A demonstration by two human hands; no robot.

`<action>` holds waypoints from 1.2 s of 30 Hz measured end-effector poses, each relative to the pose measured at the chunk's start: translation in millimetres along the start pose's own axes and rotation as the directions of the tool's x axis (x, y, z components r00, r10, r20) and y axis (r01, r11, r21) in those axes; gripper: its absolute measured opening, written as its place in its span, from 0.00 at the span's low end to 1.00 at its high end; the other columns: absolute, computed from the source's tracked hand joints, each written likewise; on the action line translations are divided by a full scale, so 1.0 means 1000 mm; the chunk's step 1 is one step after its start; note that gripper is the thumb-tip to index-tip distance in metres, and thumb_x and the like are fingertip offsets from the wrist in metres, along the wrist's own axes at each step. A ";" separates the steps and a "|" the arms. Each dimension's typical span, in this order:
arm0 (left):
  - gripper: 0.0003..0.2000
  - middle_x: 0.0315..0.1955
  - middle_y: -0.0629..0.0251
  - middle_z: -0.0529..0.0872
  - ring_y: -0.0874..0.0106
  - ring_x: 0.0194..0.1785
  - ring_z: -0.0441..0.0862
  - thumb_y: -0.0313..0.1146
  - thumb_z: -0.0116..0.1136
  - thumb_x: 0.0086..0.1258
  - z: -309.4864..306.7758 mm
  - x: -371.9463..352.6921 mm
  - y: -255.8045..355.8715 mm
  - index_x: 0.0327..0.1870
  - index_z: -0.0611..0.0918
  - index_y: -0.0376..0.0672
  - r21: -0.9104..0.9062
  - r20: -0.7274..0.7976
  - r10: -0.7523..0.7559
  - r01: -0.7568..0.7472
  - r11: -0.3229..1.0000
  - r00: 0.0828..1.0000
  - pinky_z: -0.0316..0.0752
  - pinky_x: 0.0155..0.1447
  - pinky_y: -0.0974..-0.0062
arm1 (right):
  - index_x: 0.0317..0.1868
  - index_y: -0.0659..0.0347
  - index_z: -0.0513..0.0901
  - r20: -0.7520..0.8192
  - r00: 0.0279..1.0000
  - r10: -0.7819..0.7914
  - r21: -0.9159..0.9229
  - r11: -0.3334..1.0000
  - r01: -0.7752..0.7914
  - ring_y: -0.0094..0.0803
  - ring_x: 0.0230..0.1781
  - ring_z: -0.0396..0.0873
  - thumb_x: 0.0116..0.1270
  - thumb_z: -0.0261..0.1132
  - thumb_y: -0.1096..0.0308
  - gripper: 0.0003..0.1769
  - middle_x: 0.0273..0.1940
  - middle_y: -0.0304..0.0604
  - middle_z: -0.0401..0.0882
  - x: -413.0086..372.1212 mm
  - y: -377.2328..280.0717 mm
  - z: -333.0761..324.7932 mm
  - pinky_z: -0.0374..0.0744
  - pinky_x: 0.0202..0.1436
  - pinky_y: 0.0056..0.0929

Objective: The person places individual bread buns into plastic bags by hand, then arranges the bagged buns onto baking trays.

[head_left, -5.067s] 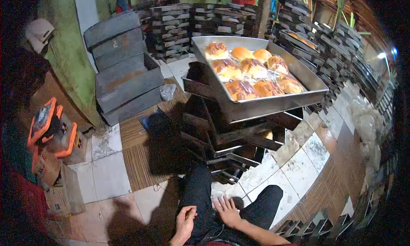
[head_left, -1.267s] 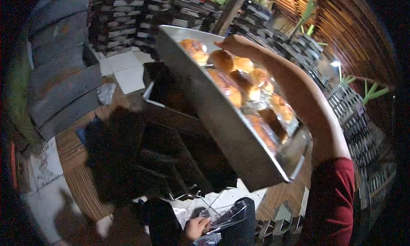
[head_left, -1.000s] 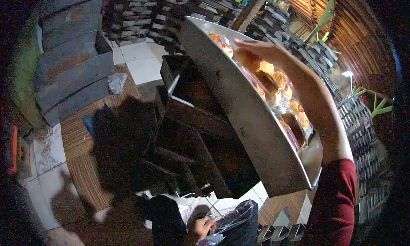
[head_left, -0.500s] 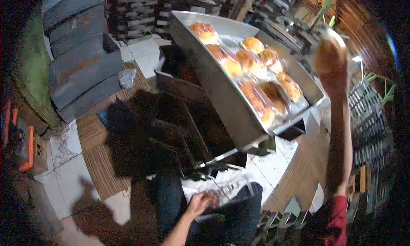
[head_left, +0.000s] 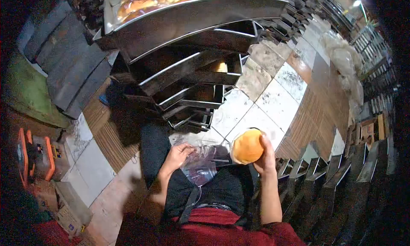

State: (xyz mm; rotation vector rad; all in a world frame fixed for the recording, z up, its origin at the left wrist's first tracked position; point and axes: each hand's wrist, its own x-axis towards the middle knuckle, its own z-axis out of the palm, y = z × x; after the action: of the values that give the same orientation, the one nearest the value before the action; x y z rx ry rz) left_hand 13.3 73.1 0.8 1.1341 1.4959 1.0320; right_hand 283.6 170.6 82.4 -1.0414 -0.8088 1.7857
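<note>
A round golden-brown bun (head_left: 247, 147) sits in my right hand (head_left: 265, 158), the fingers curled about its right side. To its left, my left hand (head_left: 176, 157) pinches the edge of a clear plastic bag (head_left: 209, 158) stretched over my lap. The bun is held right at the bag's right end and overlaps it in this view. Beyond my knees stands a deep metal tray (head_left: 205, 16) on top of a stack. Shiny buns in clear wrapping (head_left: 136, 8) lie in it, partly cut off by the top of the view.
More dark metal trays (head_left: 188, 75) are stacked below the top one. Dark trays (head_left: 324, 182) also stand in a row at my right. Grey stacked bins (head_left: 70, 54) and an orange-handled crate (head_left: 49, 158) are on the left. Tiled floor (head_left: 247, 111) lies ahead.
My right hand has come down from beside the top tray to my lap, with the bun in it. My left hand stays at the plastic over my lap. The view has tilted downward.
</note>
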 end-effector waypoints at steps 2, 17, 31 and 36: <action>0.06 0.30 0.67 0.83 0.81 0.34 0.77 0.26 0.52 0.65 0.002 -0.005 -0.003 0.33 0.80 0.33 -0.174 -0.035 0.026 -0.032 0.984 0.999 0.71 0.39 0.83 | 0.53 0.60 0.69 -0.016 0.998 -0.055 0.000 0.998 0.055 0.36 0.51 0.73 0.63 0.56 0.53 0.24 0.50 0.45 0.73 0.000 0.006 -0.014 0.73 0.54 0.40; 0.32 0.58 0.56 0.61 0.70 0.51 0.70 0.24 0.59 0.59 0.023 -0.044 0.053 0.62 0.56 0.37 -0.249 -0.120 0.042 -0.071 0.966 0.992 0.71 0.51 0.75 | 0.49 0.65 0.67 0.121 0.992 0.040 -0.418 0.908 0.014 0.29 0.44 0.73 0.54 0.68 0.64 0.26 0.43 0.45 0.72 -0.052 0.052 0.034 0.73 0.48 0.27; 0.46 0.68 0.54 0.43 0.61 0.70 0.44 0.37 0.55 0.65 0.094 -0.106 0.136 0.67 0.28 0.49 -0.676 -0.009 0.166 -0.128 0.726 0.986 0.45 0.69 0.63 | 0.68 0.65 0.43 0.436 0.783 -0.443 0.279 0.894 0.350 0.45 0.63 0.60 0.51 0.61 0.35 0.57 0.65 0.56 0.51 -0.079 0.022 0.103 0.59 0.66 0.41; 0.33 0.62 0.59 0.63 0.66 0.61 0.65 0.57 0.48 0.63 0.038 -0.068 0.119 0.65 0.58 0.50 -0.816 -0.332 -0.071 -0.248 0.522 0.941 0.62 0.63 0.63 | 0.65 0.71 0.48 0.820 0.493 -0.292 -0.392 0.341 0.854 0.61 0.65 0.49 0.49 0.65 0.41 0.56 0.64 0.65 0.48 -0.076 0.029 0.113 0.51 0.66 0.51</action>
State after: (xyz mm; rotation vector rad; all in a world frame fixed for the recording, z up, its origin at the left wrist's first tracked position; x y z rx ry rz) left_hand 77.8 34.9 121.8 0.3061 0.8993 1.8301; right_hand 191.0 79.4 130.7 -0.3797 -2.2579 0.9683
